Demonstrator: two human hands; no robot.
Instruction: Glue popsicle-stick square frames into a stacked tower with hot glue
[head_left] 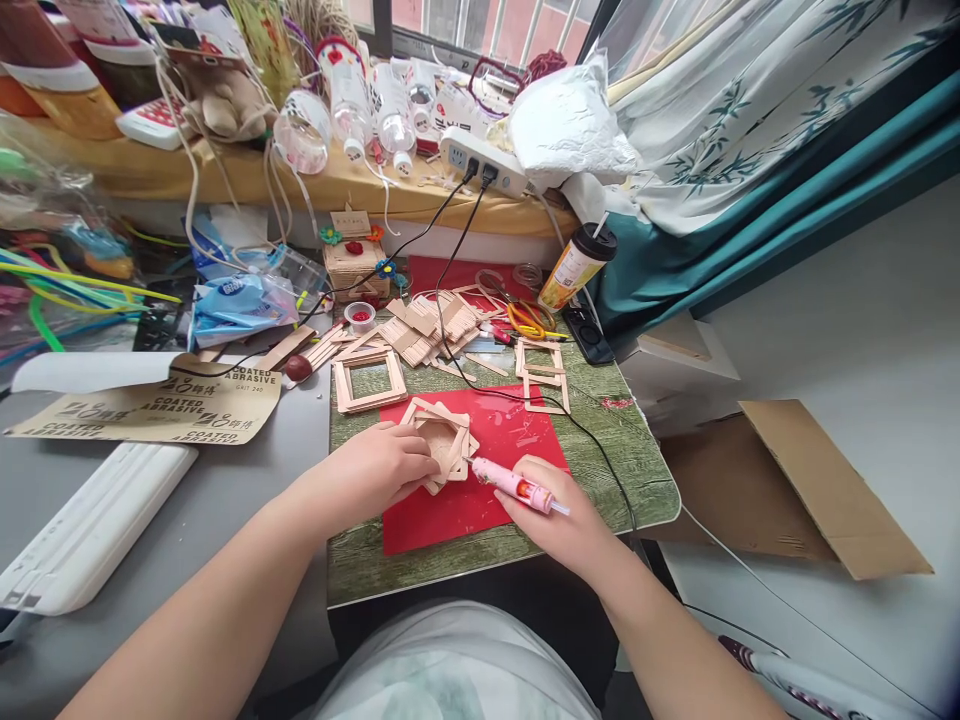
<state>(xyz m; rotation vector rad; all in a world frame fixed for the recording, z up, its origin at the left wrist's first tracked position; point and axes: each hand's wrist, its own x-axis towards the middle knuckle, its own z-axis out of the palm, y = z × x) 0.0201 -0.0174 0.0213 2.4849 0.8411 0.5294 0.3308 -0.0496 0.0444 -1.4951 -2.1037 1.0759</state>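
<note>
My left hand (pixel 384 462) rests against the left side of a stacked structure of craft sticks (pixel 459 445), its fingers curled over the near rim. The sticks form squares turned at angles around an open middle. In my right hand (pixel 561 520) is a pink hot glue gun (pixel 510 482), with a clear glue stick out of its back end. Its nozzle points at the right side of the structure and looks very close to it; whether they touch I cannot tell. Under both lies a red sheet (pixel 525 430) with dried glue marks.
Square stick frames (pixel 370 404) lie behind left, more frames (pixel 544 378) behind right. Behind them are a pile of craft sticks (pixel 420 335), orange-handled scissors (pixel 531 320) and a drink cup (pixel 574 268). A black cord (pixel 551 405) crosses the table. Sandpaper (pixel 150 412) lies left.
</note>
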